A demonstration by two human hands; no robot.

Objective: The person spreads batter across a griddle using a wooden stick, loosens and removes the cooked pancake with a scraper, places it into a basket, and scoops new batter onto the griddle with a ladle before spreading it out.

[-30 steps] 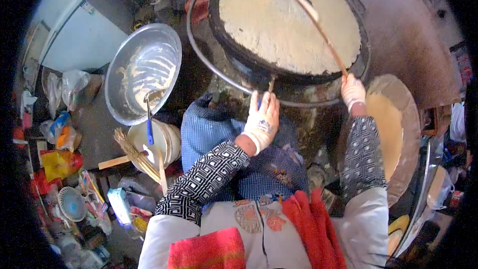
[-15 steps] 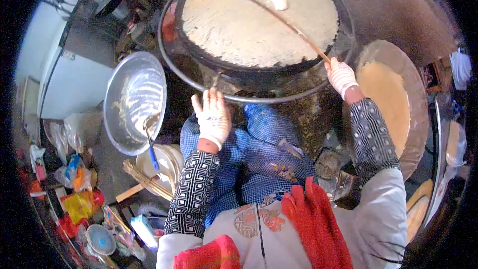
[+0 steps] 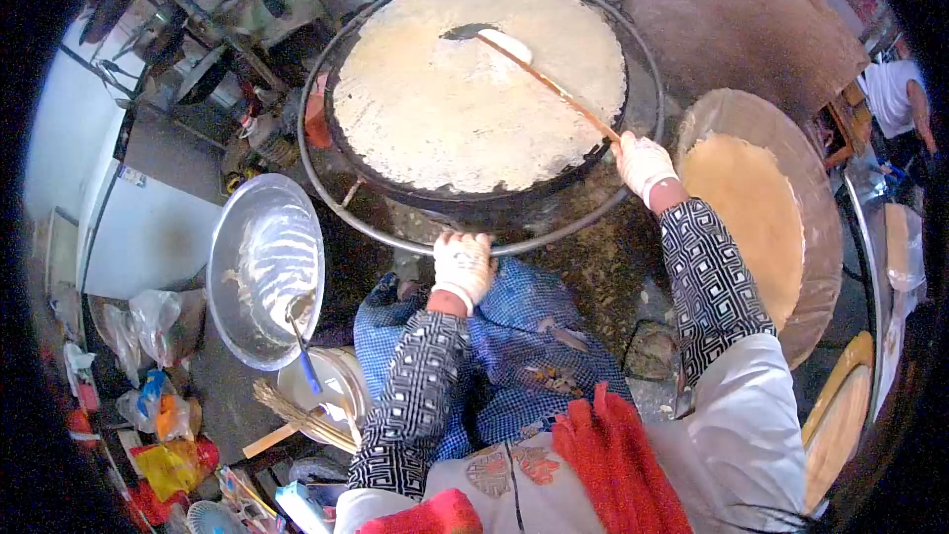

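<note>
My right hand, in a thin white glove, is closed around one end of a long thin wooden stick. The stick reaches over a large round griddle covered by a pale, thin layer of batter. Beside the stick's far end lie a white lump of batter and a dark patch. A metal ring surrounds the griddle. At its near edge my gloved left hand is curled over the ring, fingertips hidden.
To the left stands a metal basin holding a blue-handled tool, with a straw brush below. A wide basin of tan batter stands on the right. Another person is at the far right.
My left hand has gone from spread fingers above my lap to a grip on the ring. The camera view has tilted up, showing the whole griddle. My right hand still holds the stick.
</note>
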